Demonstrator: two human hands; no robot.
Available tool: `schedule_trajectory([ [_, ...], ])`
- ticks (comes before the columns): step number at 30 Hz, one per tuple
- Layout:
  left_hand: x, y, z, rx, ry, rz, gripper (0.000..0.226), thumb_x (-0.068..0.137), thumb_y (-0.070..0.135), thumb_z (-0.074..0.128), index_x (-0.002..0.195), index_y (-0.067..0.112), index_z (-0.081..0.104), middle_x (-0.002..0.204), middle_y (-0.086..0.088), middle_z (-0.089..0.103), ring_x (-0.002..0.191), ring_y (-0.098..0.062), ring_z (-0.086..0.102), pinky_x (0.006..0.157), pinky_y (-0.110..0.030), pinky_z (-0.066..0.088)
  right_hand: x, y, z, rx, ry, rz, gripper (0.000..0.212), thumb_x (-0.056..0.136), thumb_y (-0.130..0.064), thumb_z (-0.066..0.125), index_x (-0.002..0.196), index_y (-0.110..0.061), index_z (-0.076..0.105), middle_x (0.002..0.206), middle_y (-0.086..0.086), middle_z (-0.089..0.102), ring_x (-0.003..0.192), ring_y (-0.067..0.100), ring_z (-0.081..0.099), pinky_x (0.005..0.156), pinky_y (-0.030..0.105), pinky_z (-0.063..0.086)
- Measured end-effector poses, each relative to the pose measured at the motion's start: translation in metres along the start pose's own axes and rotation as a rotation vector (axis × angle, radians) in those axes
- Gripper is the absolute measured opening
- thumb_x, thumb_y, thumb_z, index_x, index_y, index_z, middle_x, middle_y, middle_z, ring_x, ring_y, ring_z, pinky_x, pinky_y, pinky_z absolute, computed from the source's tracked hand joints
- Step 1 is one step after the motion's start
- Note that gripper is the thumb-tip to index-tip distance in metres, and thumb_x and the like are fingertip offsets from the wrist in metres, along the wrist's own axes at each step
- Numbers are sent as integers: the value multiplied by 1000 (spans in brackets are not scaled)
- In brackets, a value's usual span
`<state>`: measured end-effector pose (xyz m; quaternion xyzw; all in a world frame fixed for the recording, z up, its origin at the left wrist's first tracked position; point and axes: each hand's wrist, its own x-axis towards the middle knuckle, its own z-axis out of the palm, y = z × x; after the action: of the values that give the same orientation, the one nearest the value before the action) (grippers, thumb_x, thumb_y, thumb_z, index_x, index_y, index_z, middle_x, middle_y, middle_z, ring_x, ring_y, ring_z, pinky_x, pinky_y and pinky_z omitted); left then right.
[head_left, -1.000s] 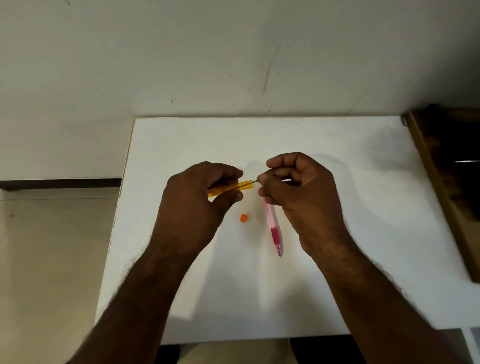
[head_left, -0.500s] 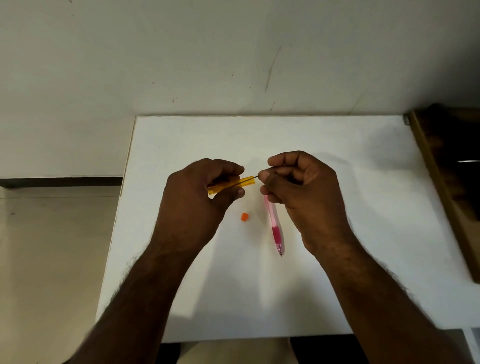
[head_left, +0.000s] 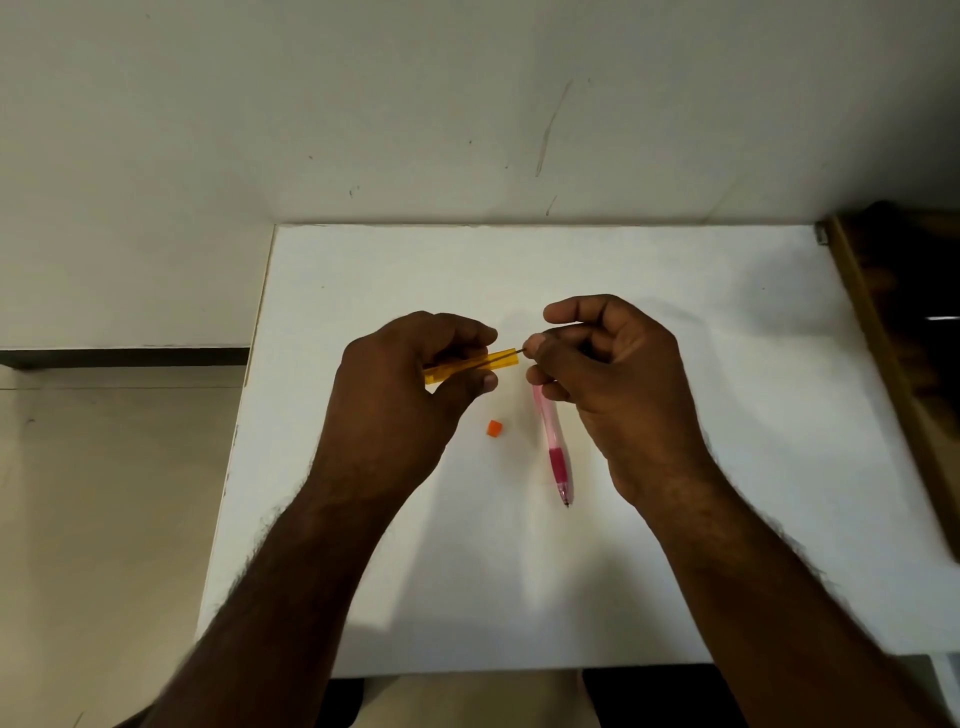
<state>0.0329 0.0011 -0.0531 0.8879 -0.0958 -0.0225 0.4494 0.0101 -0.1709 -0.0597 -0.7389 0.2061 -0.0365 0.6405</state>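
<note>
My left hand (head_left: 400, 395) grips a yellow translucent tube (head_left: 498, 360), held level above the white table (head_left: 675, 571) with its open end pointing right. My right hand (head_left: 608, 384) pinches a thin dark lead (head_left: 511, 354) at the tube's open end; most of the lead lies inside the tube. A pink mechanical pencil (head_left: 551, 447) lies on the table below my right hand, tip toward me. A small orange cap (head_left: 494, 428) sits on the table between the hands.
A pale wall rises right behind the table's far edge. A dark wooden piece of furniture (head_left: 904, 374) borders the table on the right. Tiled floor (head_left: 104, 519) lies past the table's left edge.
The lead has gone a little deeper into the tube and my right fingertips have come closer to its open end. Both hands stay in about the same place.
</note>
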Motion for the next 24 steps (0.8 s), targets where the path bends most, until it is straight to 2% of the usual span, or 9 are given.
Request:
schedule_trajectory([
  [5,0,-1,-3,31,-19,21,29,80,18,82,108,25,76,95,18,71,90,14,60,80,3,38,1,0,2,-29,2,-21,16,88,-12,75,95,-24,67,79,-4,79,70,15,76,67,26,62],
  [12,2,-2,-4,23,-19,29,28,81,17,82,108,23,76,97,16,72,94,10,61,81,3,38,3,0,4,-76,4,-44,18,88,-14,75,95,-24,62,77,-3,77,61,10,72,64,22,58],
  [15,3,-2,-5,21,-20,27,28,81,16,82,108,23,76,97,16,73,94,10,61,81,2,39,3,0,5,-85,18,-50,17,89,-15,74,95,-25,61,81,-1,77,62,11,73,67,25,59],
  [19,4,-3,-6,24,-22,26,28,81,17,82,108,22,76,97,15,73,94,9,62,82,2,39,5,0,7,-85,22,-3,17,89,-22,76,99,-25,64,79,-3,77,70,13,76,78,38,64],
  [24,3,-2,-4,26,-27,30,29,81,17,82,109,22,76,98,14,74,94,8,62,82,2,39,3,-1,6,-89,5,4,21,87,-23,79,100,-25,63,73,-6,77,69,11,76,78,38,64],
])
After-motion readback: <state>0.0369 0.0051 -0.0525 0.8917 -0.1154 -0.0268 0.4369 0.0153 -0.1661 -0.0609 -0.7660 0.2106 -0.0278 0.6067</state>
